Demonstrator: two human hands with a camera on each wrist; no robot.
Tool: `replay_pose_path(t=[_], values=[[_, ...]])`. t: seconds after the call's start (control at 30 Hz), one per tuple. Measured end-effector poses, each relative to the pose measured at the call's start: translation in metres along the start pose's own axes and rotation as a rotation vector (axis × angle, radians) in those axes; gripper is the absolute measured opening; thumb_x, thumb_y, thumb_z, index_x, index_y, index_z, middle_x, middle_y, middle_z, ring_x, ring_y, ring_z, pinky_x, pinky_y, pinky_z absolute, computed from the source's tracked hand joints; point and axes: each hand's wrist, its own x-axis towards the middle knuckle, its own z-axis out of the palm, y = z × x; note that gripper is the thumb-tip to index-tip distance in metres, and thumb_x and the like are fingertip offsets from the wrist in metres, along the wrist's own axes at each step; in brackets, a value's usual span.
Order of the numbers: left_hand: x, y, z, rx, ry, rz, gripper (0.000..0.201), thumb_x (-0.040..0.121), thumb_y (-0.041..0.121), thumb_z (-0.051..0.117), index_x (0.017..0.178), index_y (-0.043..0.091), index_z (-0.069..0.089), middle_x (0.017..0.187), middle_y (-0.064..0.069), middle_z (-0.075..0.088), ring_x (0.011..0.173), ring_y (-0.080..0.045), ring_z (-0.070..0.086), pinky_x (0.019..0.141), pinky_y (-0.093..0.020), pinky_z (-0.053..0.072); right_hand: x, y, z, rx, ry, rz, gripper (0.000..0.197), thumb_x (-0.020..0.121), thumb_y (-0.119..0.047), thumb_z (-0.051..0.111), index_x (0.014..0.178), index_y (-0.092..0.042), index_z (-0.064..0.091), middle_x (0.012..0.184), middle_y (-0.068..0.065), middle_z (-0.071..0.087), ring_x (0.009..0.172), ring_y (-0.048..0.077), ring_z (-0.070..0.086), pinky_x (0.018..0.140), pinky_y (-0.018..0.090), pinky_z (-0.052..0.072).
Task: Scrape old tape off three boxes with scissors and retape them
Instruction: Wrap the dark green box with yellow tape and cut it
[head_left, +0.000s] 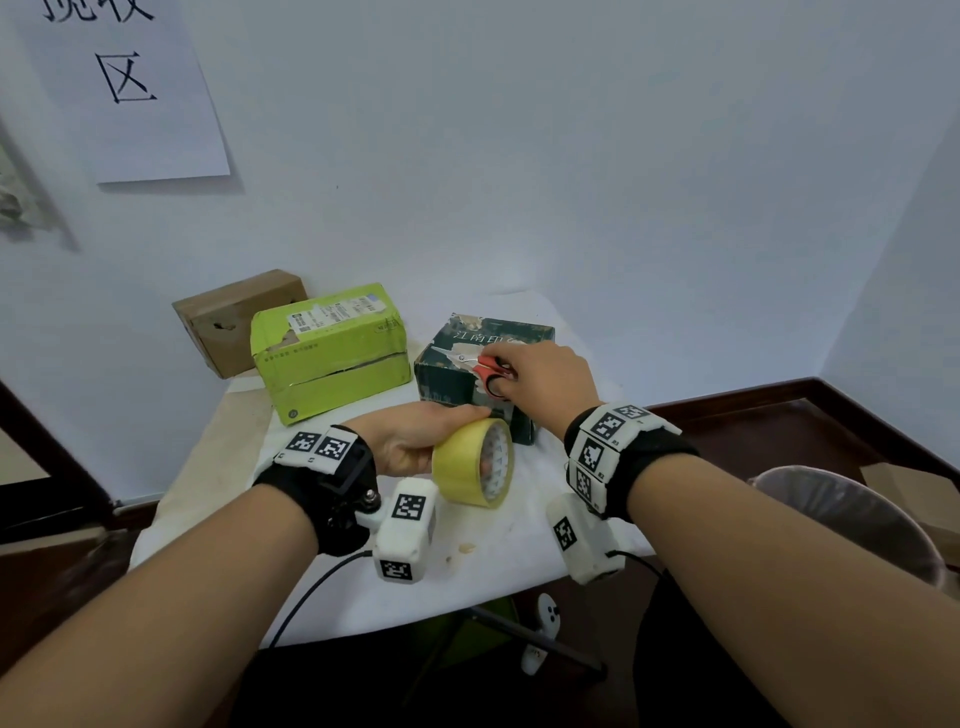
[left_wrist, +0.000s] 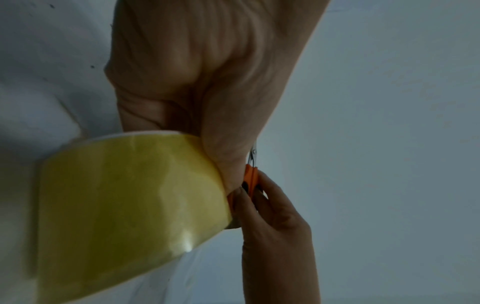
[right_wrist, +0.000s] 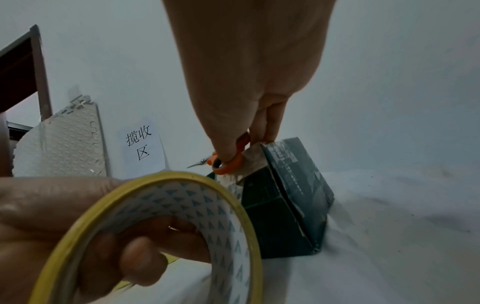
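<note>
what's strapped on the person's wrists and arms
Both forearms are bare, with no sleeves. Each wrist has a black band: left band, right band. White blocks with black-and-white square code markers sit on top of the bands. A white camera box hangs under each wrist, left box, right box, each trailing a thin black cable.

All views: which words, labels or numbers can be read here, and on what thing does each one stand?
"揽收区": on the white paper sheet taped to the wall; the head view shows only "区" whole.
"江南印": pale characters on top of the dark green box; the right hand hides what follows.
Shipping label on the lime green box: print too small to read.
Brown cardboard box: no text visible.
</note>
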Motion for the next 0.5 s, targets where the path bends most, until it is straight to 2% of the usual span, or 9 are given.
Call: replay_pose_path(t=[0.2, 0.33, 0.43, 0.5], values=[[0.0043, 0.0022, 0.0021, 0.071, 0.069, -0.003, 0.040, 0.093, 0.038, 0.058, 0.117, 0.006, 0.060, 0.088, -0.007, 0.068, 0.064, -0.011, 0.066, 0.056, -0.021, 0.057, 0.0025, -0.0003, 0.0054, 0.013, 0.010, 0.033, 0.034, 0.088, -0.033, 0.056, 0.122, -0.036, 0.056, 0.109, -0.003, 0.067, 0.100, 0.024, 0.061, 0.079, 0.033, 0.051], [0.0041, 0.0047, 0.0024, 0.106, 0.096, 0.000, 0.044, 0.093, 0.038, 0.059, 0.119, 0.003, 0.058, 0.087, -0.006, 0.066, 0.059, -0.010, 0.064, 0.050, -0.020, 0.054, 0.0023, -0.0002, 0.0068, 0.015, 0.024, 0.040, 0.032, 0.088, -0.034, 0.057, 0.120, -0.036, 0.058, 0.107, -0.003, 0.068, 0.100, 0.024, 0.060, 0.078, 0.033, 0.049], [0.0040, 0.0052, 0.0016, 0.124, 0.090, -0.015, 0.047, 0.092, 0.038, 0.060, 0.121, 0.002, 0.058, 0.093, -0.009, 0.067, 0.066, -0.013, 0.065, 0.057, -0.022, 0.058, 0.0024, -0.0007, 0.0063, 0.017, 0.027, 0.049, 0.031, 0.088, -0.033, 0.057, 0.119, -0.036, 0.058, 0.106, -0.003, 0.068, 0.100, 0.024, 0.060, 0.077, 0.032, 0.049], [0.0052, 0.0034, 0.0016, 0.150, 0.087, -0.039, 0.045, 0.092, 0.038, 0.061, 0.121, 0.003, 0.058, 0.098, -0.010, 0.068, 0.075, -0.016, 0.066, 0.066, -0.026, 0.057, 0.0017, -0.0010, 0.0058, 0.021, 0.021, 0.054, 0.031, 0.088, -0.032, 0.057, 0.119, -0.036, 0.058, 0.107, -0.003, 0.068, 0.100, 0.024, 0.060, 0.078, 0.032, 0.049]])
